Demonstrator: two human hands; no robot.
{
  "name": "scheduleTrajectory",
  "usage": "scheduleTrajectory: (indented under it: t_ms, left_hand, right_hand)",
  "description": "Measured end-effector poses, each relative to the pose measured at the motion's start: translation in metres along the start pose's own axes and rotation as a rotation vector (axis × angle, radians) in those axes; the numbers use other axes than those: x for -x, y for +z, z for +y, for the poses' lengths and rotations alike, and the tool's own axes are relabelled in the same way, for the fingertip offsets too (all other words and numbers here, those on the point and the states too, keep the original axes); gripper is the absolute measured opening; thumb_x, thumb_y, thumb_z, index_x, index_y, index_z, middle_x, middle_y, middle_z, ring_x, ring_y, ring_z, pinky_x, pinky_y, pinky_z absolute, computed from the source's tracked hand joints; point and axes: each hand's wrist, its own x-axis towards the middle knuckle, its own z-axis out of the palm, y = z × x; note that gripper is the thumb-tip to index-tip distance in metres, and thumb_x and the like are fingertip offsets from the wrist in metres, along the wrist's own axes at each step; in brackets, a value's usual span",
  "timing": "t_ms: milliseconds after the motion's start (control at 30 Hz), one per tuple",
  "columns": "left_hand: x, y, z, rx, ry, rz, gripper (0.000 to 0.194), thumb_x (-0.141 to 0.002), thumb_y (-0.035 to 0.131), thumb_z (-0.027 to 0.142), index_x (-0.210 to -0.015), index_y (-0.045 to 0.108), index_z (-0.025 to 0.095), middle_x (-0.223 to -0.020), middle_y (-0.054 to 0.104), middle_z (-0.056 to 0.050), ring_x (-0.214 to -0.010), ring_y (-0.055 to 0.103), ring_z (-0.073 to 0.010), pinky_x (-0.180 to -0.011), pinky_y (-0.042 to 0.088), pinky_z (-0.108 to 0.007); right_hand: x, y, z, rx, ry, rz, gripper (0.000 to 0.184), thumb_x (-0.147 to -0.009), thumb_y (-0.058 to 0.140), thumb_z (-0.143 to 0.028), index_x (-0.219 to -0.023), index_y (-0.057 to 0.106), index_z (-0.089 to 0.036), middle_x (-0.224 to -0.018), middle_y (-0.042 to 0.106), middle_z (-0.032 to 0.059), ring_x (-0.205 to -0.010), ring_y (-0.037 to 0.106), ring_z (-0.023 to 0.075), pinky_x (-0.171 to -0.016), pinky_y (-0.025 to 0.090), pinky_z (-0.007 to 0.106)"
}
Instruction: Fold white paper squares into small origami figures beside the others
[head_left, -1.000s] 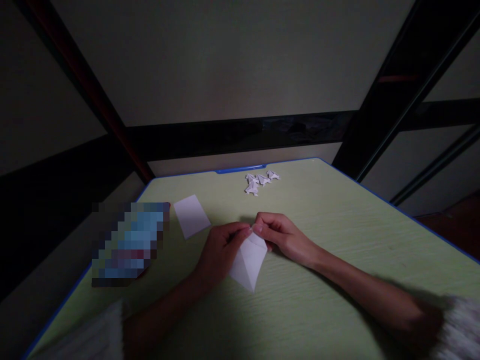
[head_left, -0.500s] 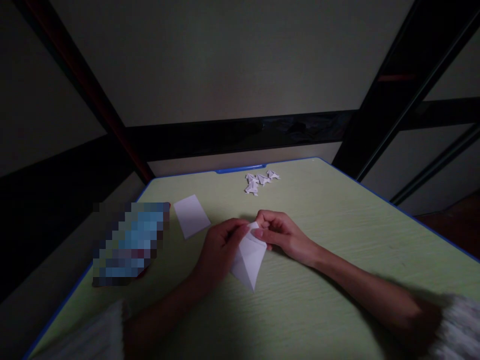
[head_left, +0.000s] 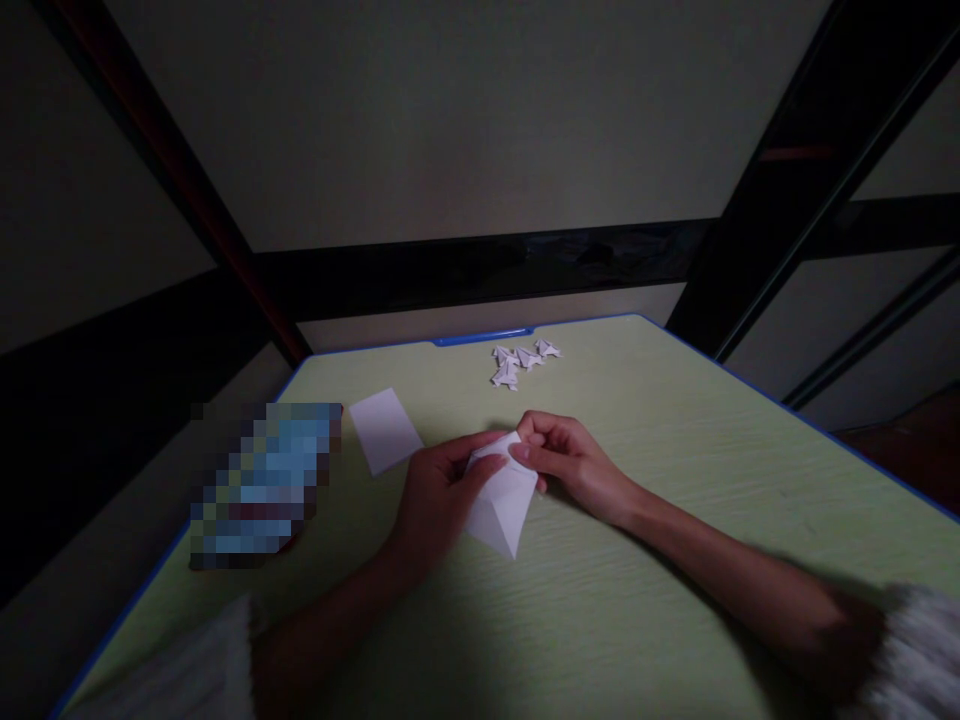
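A partly folded sheet of white paper point(head_left: 508, 505) is held between my two hands above the table, its lower end tapering to a point toward me. My left hand point(head_left: 442, 490) grips its left edge, thumb on top and fingers behind. My right hand point(head_left: 570, 462) pinches the upper right edge between thumb and bent fingers. Beyond them lie several small folded paper figures point(head_left: 505, 374), grouped close together. To the left of my left hand rests a flat stack or sheet of white paper point(head_left: 385, 430).
The pale green table point(head_left: 675, 430) has a blue edge and a blue handle-like strip point(head_left: 484, 338) at the back. A pixelated flat object point(head_left: 274, 480) lies at the left. Behind the table stands a panelled surface point(head_left: 480, 120) with dark bands.
Both hands have risen slightly with the folded paper, whose lower tip is higher. My left thumb has slid right and slightly down across the paper. The figures and other paper stay put.
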Motion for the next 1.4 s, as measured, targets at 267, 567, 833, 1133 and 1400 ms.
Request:
scheduleTrajectory:
  t_ms: [267,567,833,1133,1400]
  left_hand:
    - [0.0007,-0.0004,-0.0013,0.016,-0.01,-0.004,0.022,-0.062,0.061,0.024,-0.081,0.069,0.016,-0.062,0.068,-0.001,-0.048,0.052,-0.0088,-0.041,0.036,-0.017]
    - [-0.0008,-0.0001,0.0001,0.094,-0.017,-0.051,0.015,-0.063,0.06,0.023,-0.073,0.064,0.014,-0.057,0.064,0.001,-0.047,0.051,-0.008,-0.041,0.035,-0.016]
    - [-0.0021,-0.0011,-0.0033,0.084,-0.071,-0.121,0.014,-0.063,0.058,0.027,-0.06,0.049,0.015,-0.042,0.048,0.007,-0.037,0.037,-0.0049,-0.036,0.024,-0.015]
    - [-0.002,-0.0005,-0.0022,0.093,-0.094,-0.176,0.016,-0.062,0.058,0.028,-0.061,0.049,0.015,-0.044,0.048,0.007,-0.039,0.037,-0.005,-0.038,0.023,-0.015]
    - [-0.0017,-0.0017,-0.0026,0.009,-0.073,-0.21,0.018,-0.065,0.054,0.03,-0.057,0.048,0.015,-0.044,0.041,0.007,-0.04,0.032,-0.0052,-0.038,0.02,-0.017]
  right_hand:
    - [-0.0008,0.0001,-0.0007,0.032,0.009,-0.036,0.027,-0.066,0.061,-0.036,-0.06,0.046,-0.014,-0.046,0.044,-0.0061,-0.038,0.036,0.0032,-0.039,0.022,0.019]
    - [0.001,0.0029,-0.0041,0.13,0.035,-0.043,0.03,-0.066,0.059,-0.04,-0.058,0.044,-0.015,-0.045,0.041,-0.0059,-0.038,0.033,0.0036,-0.038,0.021,0.019]
    - [0.0019,0.0022,-0.0016,0.117,0.052,-0.033,0.03,-0.065,0.058,-0.038,-0.054,0.042,-0.015,-0.039,0.036,-0.008,-0.036,0.028,0.0035,-0.037,0.017,0.019]
    - [0.0019,0.0012,0.0005,0.075,0.039,-0.005,0.021,-0.068,0.05,-0.029,-0.052,0.047,-0.015,-0.037,0.037,-0.0063,-0.035,0.029,0.0049,-0.037,0.018,0.02]
    - [0.0057,0.0034,-0.002,0.355,-0.032,-0.047,0.024,-0.077,0.041,-0.029,-0.058,0.041,-0.015,-0.048,0.034,-0.0058,-0.042,0.028,0.0053,-0.04,0.021,0.019]
